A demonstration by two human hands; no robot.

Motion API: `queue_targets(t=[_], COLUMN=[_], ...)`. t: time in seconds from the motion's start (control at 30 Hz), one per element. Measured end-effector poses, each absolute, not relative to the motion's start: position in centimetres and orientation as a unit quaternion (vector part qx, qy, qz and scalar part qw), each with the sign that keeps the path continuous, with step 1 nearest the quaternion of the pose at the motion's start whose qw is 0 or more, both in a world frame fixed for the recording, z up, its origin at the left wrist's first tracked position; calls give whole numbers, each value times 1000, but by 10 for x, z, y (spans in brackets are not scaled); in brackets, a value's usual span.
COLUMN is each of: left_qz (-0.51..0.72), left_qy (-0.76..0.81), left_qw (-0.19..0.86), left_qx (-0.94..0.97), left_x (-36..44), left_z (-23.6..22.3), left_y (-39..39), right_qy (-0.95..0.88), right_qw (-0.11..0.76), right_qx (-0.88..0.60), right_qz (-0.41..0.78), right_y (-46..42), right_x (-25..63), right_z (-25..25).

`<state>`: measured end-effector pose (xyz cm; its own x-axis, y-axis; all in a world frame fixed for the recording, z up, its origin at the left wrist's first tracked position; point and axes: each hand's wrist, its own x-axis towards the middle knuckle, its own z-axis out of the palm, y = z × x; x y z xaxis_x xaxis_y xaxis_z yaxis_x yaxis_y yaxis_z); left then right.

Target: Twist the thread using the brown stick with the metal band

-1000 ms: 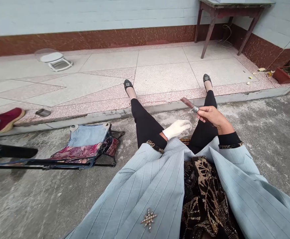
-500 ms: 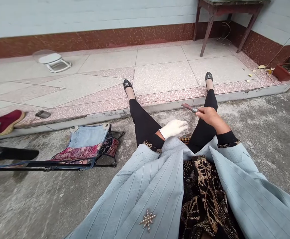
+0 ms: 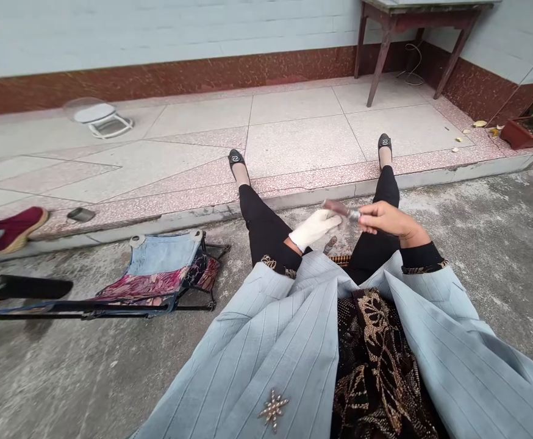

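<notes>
Sitting on concrete ground (image 3: 486,256), legs out, head view only. Right hand (image 3: 388,219) is bare, fingers closed around a short tool (image 3: 342,210) with a reddish shaft and metal band; tool is slightly blurred, far end unclear. Tool is held over the lap, its far end just above the left hand (image 3: 314,228). Left hand is in a white glove, fingers together, pointing toward the tool; can't tell if it's clenched or relaxed, or if it touches the tool. Small brown stick (image 3: 330,244) sits just below the glove, between the legs. Black flats (image 3: 236,163) rest on a tiled step (image 3: 294,146). Left of the legs: folding chair (image 3: 157,274) with denim and floral cloth, small tin (image 3: 80,214) on the step, another person's red shoe (image 3: 14,228). Far back: wooden table (image 3: 379,61) by the wall.
</notes>
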<state>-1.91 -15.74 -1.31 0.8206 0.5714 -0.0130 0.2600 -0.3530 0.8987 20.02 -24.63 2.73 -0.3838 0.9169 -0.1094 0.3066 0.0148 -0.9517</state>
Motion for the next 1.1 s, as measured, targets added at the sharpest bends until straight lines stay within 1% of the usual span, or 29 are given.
queue_targets(t=[0.03,0.1,0.2,0.27,0.4,0.5,0.63,0.77,0.87,0.97,1.03,1.1], left_qz=[159,130,104,104,87,69,43,18,11,21,41,70], left_qy=[261,259,255,251,236,225,225,218,187,165,161,166], left_qw=[516,523,498,469,398,334,205,67,17,16,51,127], left_qx=[800,802,822,841,882,913,951,974,982,986,985,976], left_x=[-17,-14,-13,-15,-21,-25,-28,-29,-25,-18,-13,-10], left_z=[-19,-31,-42,-44,-45,-42,-32,-20,-9,3,10,12], left_y=[-160,-165,-166,-164,-157,-156,-159,-164,-166,-162,-155,-146], right_qy=[-623,-583,-551,-548,-583,-619,-651,-676,-703,-738,-755,-760], right_qw=[341,389,402,393,341,289,173,64,-11,-60,-55,-24], right_qx=[-491,-532,-575,-593,-621,-659,-713,-720,-694,-641,-594,-537], right_qz=[504,476,452,439,398,315,194,144,154,201,272,365], right_y=[-245,-242,-236,-234,-232,-232,-233,-233,-233,-234,-237,-241], right_x=[202,204,205,206,207,207,202,197,196,195,196,199], right_z=[26,21,11,6,5,7,12,11,8,8,12,18])
